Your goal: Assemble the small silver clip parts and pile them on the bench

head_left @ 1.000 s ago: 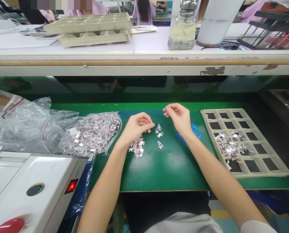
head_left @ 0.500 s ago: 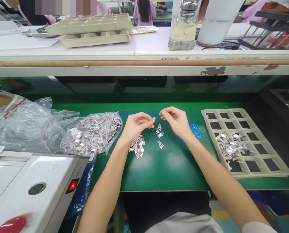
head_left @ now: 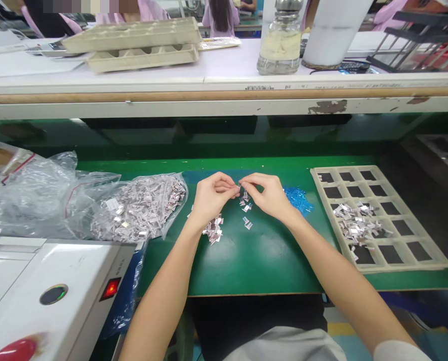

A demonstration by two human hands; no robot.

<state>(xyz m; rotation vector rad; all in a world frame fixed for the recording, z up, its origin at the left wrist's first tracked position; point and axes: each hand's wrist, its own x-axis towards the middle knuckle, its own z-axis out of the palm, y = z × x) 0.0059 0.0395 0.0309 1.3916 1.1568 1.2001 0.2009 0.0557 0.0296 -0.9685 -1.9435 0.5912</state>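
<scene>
Silvery and very small, the piece at the centre of the frame sits at the fingertips of the left hand, whose thumb and forefinger pinch it. The right hand meets it there with its fingertips drawn narrow; whether they hold anything, I cannot tell. With so little to grip, the piece could slip and drop among the loose pieces just below, where it would be hard to pick out. The left wrist lies close by the small pile, and a low sweep might scatter it; the right wrist could likewise drag through the blue heap. At the right of the frame, pieces spill over the dividers of the tray, so a knock from the right forearm might mix compartments. As for writing, a barcode-like strip on the shelf edge at upper centre and faint characters by the lit red switch at lower left are too small to read; no brand is legible.
</scene>
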